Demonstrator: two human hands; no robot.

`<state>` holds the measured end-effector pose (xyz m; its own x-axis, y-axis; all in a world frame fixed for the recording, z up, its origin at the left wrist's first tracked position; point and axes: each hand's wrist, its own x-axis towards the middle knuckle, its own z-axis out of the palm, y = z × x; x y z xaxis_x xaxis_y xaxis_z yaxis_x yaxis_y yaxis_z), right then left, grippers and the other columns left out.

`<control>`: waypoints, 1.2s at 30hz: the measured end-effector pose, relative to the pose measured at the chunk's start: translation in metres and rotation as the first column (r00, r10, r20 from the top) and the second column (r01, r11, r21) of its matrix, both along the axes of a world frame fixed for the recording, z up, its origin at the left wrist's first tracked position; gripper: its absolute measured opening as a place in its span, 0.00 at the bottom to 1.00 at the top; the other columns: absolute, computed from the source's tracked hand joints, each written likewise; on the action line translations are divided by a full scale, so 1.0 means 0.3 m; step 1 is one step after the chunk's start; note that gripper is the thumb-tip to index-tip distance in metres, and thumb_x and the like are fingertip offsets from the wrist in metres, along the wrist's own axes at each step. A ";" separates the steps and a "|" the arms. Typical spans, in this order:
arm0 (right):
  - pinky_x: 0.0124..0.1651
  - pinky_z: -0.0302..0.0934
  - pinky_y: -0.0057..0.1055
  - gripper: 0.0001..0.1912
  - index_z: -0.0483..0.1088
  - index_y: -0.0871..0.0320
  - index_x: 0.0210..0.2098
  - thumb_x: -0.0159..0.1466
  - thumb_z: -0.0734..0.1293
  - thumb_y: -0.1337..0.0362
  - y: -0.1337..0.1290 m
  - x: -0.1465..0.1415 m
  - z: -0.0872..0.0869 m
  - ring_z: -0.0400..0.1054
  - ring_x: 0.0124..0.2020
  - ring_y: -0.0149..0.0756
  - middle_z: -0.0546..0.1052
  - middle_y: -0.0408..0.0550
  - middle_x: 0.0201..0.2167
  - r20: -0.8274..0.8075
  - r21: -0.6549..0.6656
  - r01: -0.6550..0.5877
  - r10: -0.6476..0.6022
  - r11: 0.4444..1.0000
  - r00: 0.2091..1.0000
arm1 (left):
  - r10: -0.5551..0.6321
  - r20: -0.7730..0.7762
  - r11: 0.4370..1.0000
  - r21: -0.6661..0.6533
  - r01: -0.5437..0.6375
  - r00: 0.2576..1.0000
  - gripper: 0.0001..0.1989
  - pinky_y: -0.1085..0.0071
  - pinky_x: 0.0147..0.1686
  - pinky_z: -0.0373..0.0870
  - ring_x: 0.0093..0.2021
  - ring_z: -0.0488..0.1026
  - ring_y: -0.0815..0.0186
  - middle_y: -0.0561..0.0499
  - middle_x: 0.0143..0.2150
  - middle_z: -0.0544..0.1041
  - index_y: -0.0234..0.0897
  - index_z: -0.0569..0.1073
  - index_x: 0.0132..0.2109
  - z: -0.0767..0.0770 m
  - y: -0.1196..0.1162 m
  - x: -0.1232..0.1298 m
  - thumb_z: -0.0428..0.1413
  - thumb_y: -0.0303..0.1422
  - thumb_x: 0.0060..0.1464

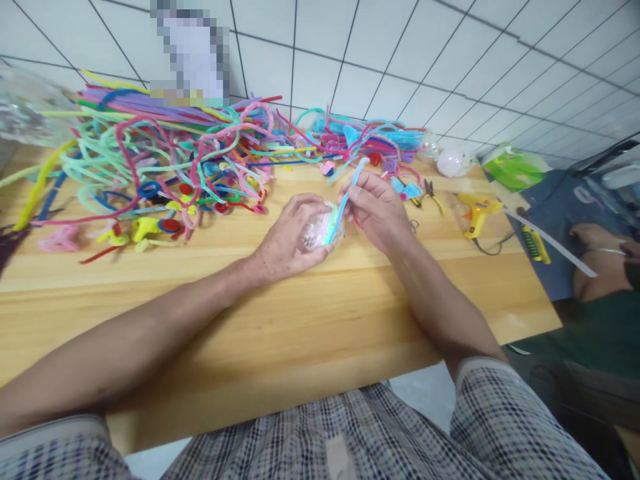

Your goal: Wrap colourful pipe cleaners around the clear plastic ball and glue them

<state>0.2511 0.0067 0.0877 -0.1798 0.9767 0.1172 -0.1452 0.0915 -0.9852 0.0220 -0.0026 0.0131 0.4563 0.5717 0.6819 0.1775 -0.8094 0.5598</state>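
My left hand [286, 241] is closed around a small clear ball [313, 233] above the wooden table. Pink and green fuzzy strips lie across the ball's right side. A light blue pipe cleaner [356, 175] runs up from the ball's right side, and my right hand [377, 208] pinches it between thumb and fingers, its top end free. What fills the ball is too blurred to make out.
Tangled pipe cleaners [165, 153] cover the table's [280, 327] back left, with more bundles [385, 140] at the back middle. Pliers [431, 197], a yellow glue gun [477, 213] and a cutter [534, 243] lie right. A person's arm [600, 257] is at far right.
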 end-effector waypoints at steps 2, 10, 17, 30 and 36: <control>0.29 0.65 0.28 0.27 0.79 0.52 0.35 0.56 0.89 0.40 0.010 -0.003 0.006 0.68 0.25 0.29 0.80 0.38 0.28 -0.007 -0.008 -0.003 0.002 1.000 1.000 | -0.005 0.009 1.000 -0.002 0.005 1.000 0.33 0.42 0.71 0.77 0.72 0.75 0.45 0.38 0.70 0.74 0.46 0.67 0.74 -0.001 -0.001 0.002 0.67 0.38 0.66; 0.26 0.63 0.27 0.28 0.75 0.51 0.34 0.56 0.89 0.41 0.028 -0.019 0.035 0.68 0.24 0.28 0.79 0.37 0.28 0.031 0.002 -0.003 0.003 1.000 1.000 | 0.001 -0.005 1.000 -0.024 -0.002 1.000 0.32 0.41 0.71 0.78 0.72 0.74 0.46 0.37 0.70 0.74 0.47 0.67 0.74 -0.005 0.005 0.004 0.65 0.42 0.69; 0.24 0.62 0.25 0.28 0.75 0.50 0.35 0.56 0.90 0.43 0.028 -0.033 0.030 0.64 0.21 0.26 0.77 0.35 0.26 -0.005 0.000 -0.024 0.024 1.000 1.000 | 0.007 -0.003 1.000 -0.006 -0.007 1.000 0.33 0.43 0.71 0.78 0.72 0.75 0.46 0.38 0.70 0.74 0.45 0.66 0.72 0.007 -0.006 0.014 0.66 0.37 0.65; 0.27 0.63 0.24 0.26 0.76 0.53 0.35 0.61 0.86 0.41 0.046 -0.010 0.016 0.64 0.23 0.26 0.78 0.37 0.28 0.100 0.073 0.015 -0.023 0.997 0.995 | -0.019 -0.044 1.000 -0.012 0.019 0.999 0.32 0.44 0.74 0.76 0.74 0.73 0.46 0.37 0.71 0.72 0.45 0.66 0.73 0.025 -0.017 -0.007 0.66 0.35 0.67; 0.29 0.64 0.24 0.28 0.80 0.53 0.39 0.60 0.86 0.38 0.047 -0.001 0.031 0.68 0.26 0.26 0.80 0.39 0.30 0.105 0.083 0.020 -0.029 0.996 0.994 | -0.003 -0.053 1.000 0.003 0.003 0.999 0.33 0.43 0.73 0.76 0.73 0.74 0.46 0.37 0.71 0.72 0.47 0.65 0.73 0.025 -0.019 -0.004 0.66 0.35 0.67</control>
